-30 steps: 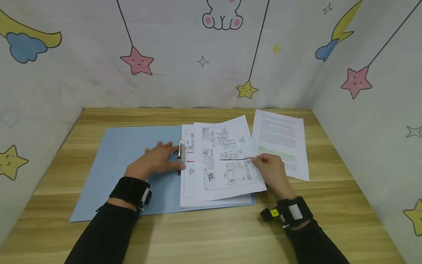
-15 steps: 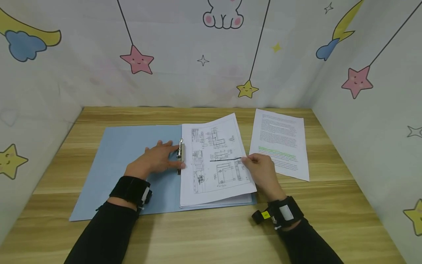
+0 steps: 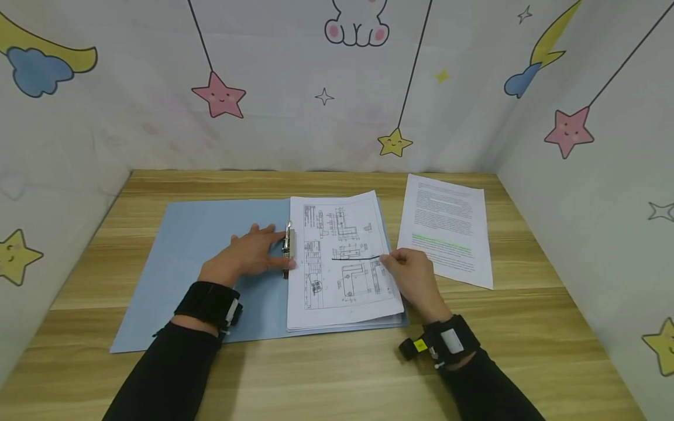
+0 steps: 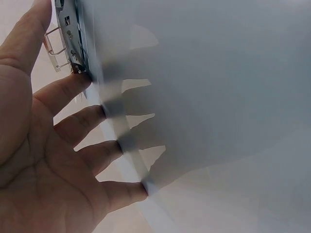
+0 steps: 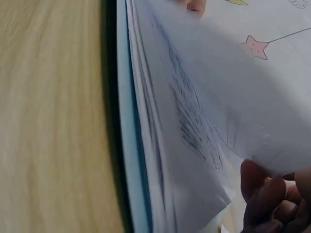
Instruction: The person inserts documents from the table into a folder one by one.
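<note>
A light blue folder (image 3: 210, 225) lies spread flat in the head view, with a metal clip (image 3: 289, 248) along its middle. My left hand (image 3: 247, 254) rests on the folder with fingers spread, its thumb and forefinger at the clip; the left wrist view shows the spread fingers (image 4: 80, 124) touching the blue surface. Between thumb and fingertips, my right hand (image 3: 416, 278) pinches the right edge of a sheet with a technical drawing (image 3: 323, 234). That sheet lies over a stack of papers (image 5: 150, 121), its pinched edge lifted off the pages beneath.
A loose printed page (image 3: 447, 219) with a green highlighted line lies on the wooden table (image 3: 337, 374), right of the folder. White fabric walls (image 3: 295, 134) with cartoon stars stand behind and at both sides.
My right hand has moved left with the drawing sheet, bringing it over the stack up to the clip and lowering its far corner. The left hand has stayed in place.
</note>
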`<state>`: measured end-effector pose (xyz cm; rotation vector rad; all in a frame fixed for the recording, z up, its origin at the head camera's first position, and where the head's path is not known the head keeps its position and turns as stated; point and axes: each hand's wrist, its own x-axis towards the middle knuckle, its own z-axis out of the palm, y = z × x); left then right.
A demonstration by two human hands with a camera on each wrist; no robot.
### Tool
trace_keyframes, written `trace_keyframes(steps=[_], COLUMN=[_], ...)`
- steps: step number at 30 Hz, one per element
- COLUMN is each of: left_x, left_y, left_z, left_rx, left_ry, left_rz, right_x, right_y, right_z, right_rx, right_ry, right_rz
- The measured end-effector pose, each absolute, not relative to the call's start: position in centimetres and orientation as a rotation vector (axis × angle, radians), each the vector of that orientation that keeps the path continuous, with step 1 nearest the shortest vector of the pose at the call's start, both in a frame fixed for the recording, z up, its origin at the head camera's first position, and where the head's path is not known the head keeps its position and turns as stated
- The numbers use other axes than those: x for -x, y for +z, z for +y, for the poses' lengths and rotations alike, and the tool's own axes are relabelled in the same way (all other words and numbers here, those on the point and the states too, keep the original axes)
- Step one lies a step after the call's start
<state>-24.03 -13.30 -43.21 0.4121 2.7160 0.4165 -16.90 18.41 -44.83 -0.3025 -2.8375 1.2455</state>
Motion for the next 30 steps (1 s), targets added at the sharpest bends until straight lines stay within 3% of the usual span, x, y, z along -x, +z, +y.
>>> trace_keyframes(steps=[6, 19, 30], left_x=[24.0, 24.2, 24.0], left_y=[-43.2, -43.5, -43.6], left_z=[-13.4, -13.4, -13.3], left_rx=[-0.412, -0.411, -0.417], left_ry=[0.416, 0.414, 0.409], left_rz=[2.716, 2.715, 2.718], right_x=[17.3, 17.9, 20.2], right_y=[-44.8, -45.1, -44.8], right_z=[18.9, 19.5, 25.8], right_rx=[0.26, 0.246, 0.305], right_ry=[0.864, 0.824, 0.546], right_rz=[-2.897, -2.931, -2.973])
